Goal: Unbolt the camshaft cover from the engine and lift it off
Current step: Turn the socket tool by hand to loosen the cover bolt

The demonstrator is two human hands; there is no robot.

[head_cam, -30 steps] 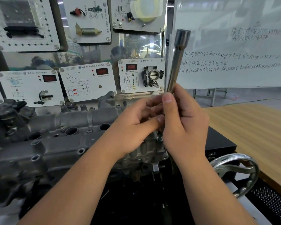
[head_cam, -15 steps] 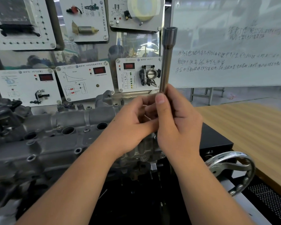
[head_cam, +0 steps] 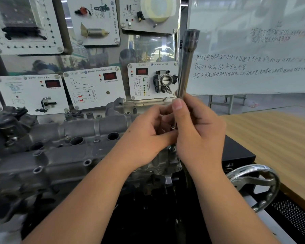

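The grey cast camshaft cover (head_cam: 63, 150) lies across the left and middle of the view on top of the engine, with round plug holes and bolt bosses along it. My right hand (head_cam: 199, 136) grips the lower part of a long steel socket extension bar (head_cam: 186, 64), which stands almost upright above the cover's right end. My left hand (head_cam: 148, 134) is curled against the bar's lower end, fingers pinching a small metal piece there; what it is cannot be made out. The bar's bottom tip is hidden behind both hands.
A chrome handwheel (head_cam: 253, 184) sticks out at the lower right beside a black box (head_cam: 236, 154). A wooden table (head_cam: 275, 143) lies to the right. Sensor display panels (head_cam: 93, 87) and a whiteboard (head_cam: 250, 55) stand close behind the engine.
The bar has swayed slightly left and back while both hands stayed clasped at its lower end. The cover has not moved.
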